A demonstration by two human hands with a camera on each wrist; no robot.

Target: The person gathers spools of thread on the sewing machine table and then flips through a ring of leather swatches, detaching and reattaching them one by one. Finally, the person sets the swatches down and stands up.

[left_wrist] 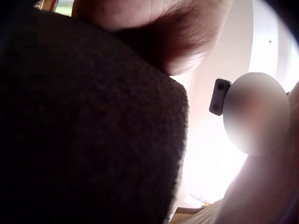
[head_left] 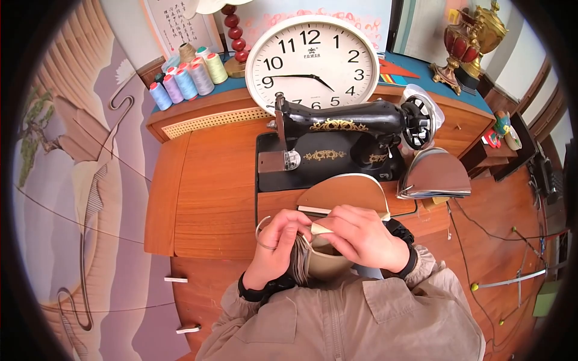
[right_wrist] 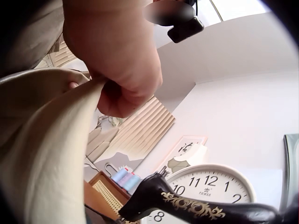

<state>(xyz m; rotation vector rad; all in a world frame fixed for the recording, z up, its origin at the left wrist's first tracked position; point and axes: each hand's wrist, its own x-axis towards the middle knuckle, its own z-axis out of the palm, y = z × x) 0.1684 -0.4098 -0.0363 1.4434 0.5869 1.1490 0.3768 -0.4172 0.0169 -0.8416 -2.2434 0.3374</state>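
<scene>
In the head view, a curved beige sheet piece (head_left: 328, 265) with several dark layers (head_left: 299, 260) at its left side is held close to the person's chest. The left hand (head_left: 277, 243) grips its upper left edge, and a thin hoop (head_left: 259, 231) shows beside that hand. Fingers of the right hand (head_left: 367, 240) pinch a pale folded edge at the top, near the left fingertips. Seen from the right wrist, the piece is smooth and cream (right_wrist: 51, 140), bending down from the right hand. Dark fuzzy material (left_wrist: 103, 121) fills much of the left wrist view, below a hand.
A black sewing machine (head_left: 343, 123) stands ahead on a wooden table (head_left: 211, 192). In front of it lies a brown half-round piece (head_left: 346, 189). More rounded pieces (head_left: 436, 174) are stacked at right. Behind are thread spools (head_left: 186, 78) and a clock (head_left: 313, 60).
</scene>
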